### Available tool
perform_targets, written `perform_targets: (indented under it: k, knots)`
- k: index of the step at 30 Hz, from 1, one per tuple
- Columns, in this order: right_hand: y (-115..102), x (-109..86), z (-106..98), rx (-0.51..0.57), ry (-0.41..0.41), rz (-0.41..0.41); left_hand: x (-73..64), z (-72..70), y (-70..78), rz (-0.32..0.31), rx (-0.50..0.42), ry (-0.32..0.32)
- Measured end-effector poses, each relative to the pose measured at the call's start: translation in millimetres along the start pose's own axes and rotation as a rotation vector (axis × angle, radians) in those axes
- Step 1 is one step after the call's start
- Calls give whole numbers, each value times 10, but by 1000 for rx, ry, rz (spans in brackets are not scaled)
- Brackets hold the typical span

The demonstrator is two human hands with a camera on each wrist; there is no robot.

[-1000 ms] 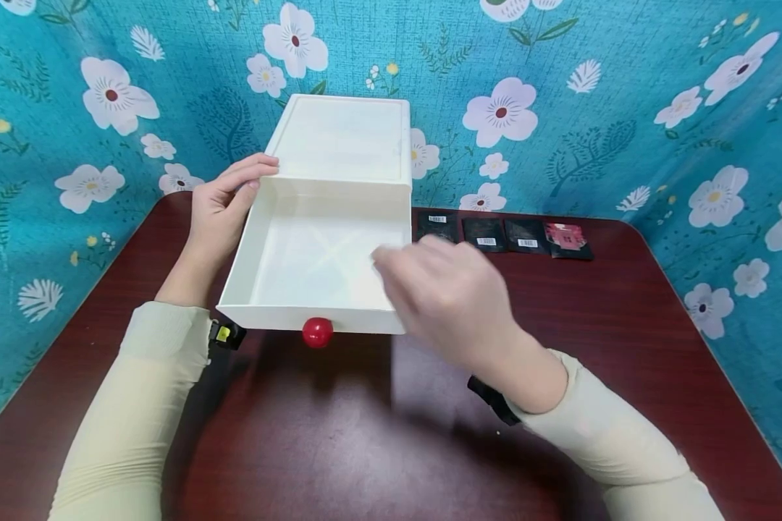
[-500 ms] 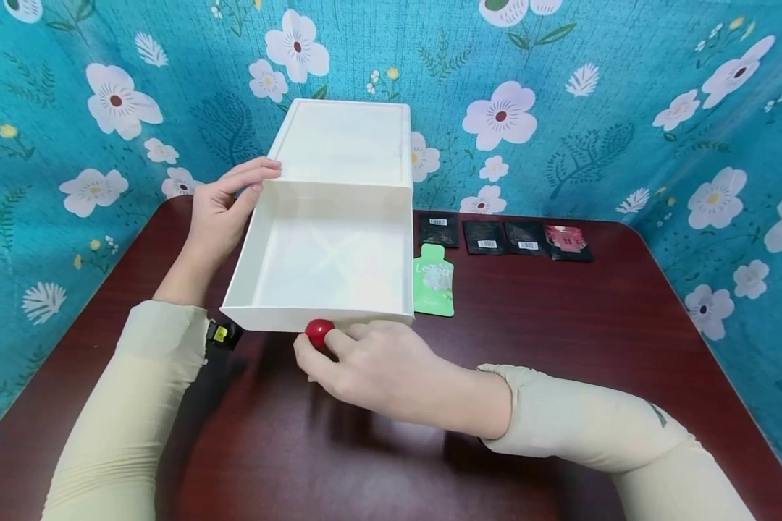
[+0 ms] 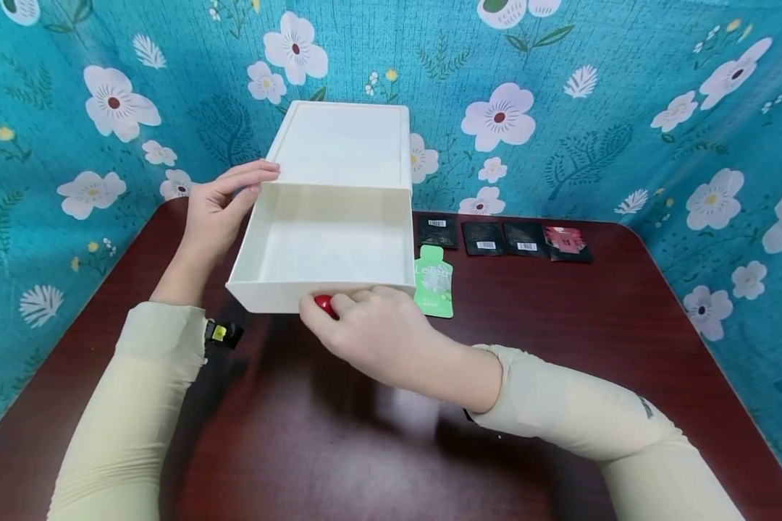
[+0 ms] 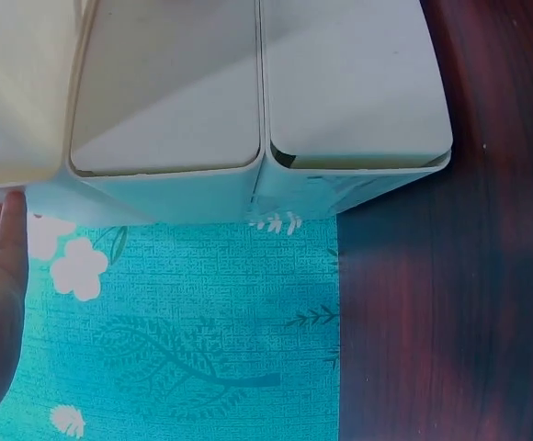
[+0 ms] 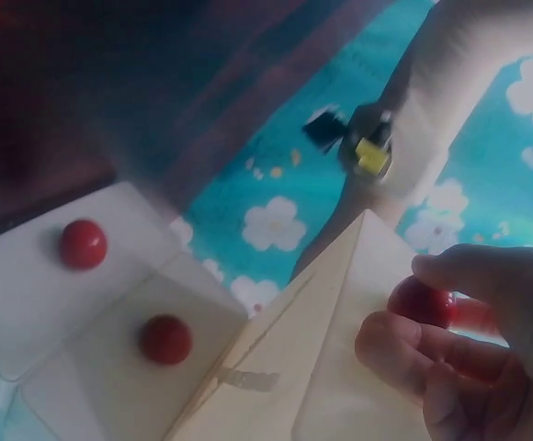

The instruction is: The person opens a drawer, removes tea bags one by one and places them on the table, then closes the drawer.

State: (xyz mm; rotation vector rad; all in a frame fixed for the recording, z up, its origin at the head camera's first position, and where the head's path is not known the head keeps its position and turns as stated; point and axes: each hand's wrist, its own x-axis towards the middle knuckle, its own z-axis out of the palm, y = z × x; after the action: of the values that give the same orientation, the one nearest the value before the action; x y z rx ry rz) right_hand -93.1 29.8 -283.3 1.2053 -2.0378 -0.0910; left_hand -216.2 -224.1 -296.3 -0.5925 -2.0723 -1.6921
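A white drawer cabinet (image 3: 345,141) stands at the back of the table, its top drawer (image 3: 267,297) pulled out and its white inside showing. My right hand (image 3: 378,336) grips the round red knob (image 3: 326,304) on that drawer's front; in the right wrist view, thumb and fingers pinch this knob (image 5: 421,301). My left hand (image 3: 218,206) rests against the cabinet's upper left edge, fingers extended over the top. Two lower drawers, pushed in, carry red knobs of their own, the middle knob (image 5: 165,340) and the bottom knob (image 5: 83,243).
Right of the drawer lies a green spouted pouch (image 3: 433,286). Behind it, a row of black sachets (image 3: 484,237) ends in a red-and-black sachet (image 3: 567,243). A blue flowered cloth (image 3: 560,108) hangs behind the dark red wooden table (image 3: 593,325).
My right hand has come from beside the drawer to its red knob and grips it. The drawer has slid slightly inward. The green pouch has come into sight; my left hand stays put.
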Motion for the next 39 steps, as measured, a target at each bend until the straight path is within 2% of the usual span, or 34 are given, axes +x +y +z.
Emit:
perform_targets:
  k: [3, 10, 20, 24, 28, 30, 33, 36, 39]
  knots:
    - [83, 54, 67, 9, -14, 26, -10, -8, 6, -17, -40, -6]
    - [260, 168, 252, -53, 0, 90, -14, -33, 5, -76, -224, -48]
    - [521, 355, 425, -11, -189, 203, -13, -6, 42, -113, -227, -30]
    - [611, 399, 514, 0, -214, 259, -16, 5, 48, -123, -235, -36]
    - [665, 423, 586, 31, -208, 301, -3, 2, 40, -128, -217, -31]
    - [675, 416, 613, 24, -201, 296, 12, 0, 32, -109, -175, -22]
    - [666, 370, 638, -14, -179, 239, 26, 4, 22, -77, -73, -9]
    - [637, 285, 664, -28, -140, 142, 31, 6, 30, -50, 42, 1]
    - [592, 221, 719, -9, -163, 94, 36, 2, 53, -42, 120, 0]
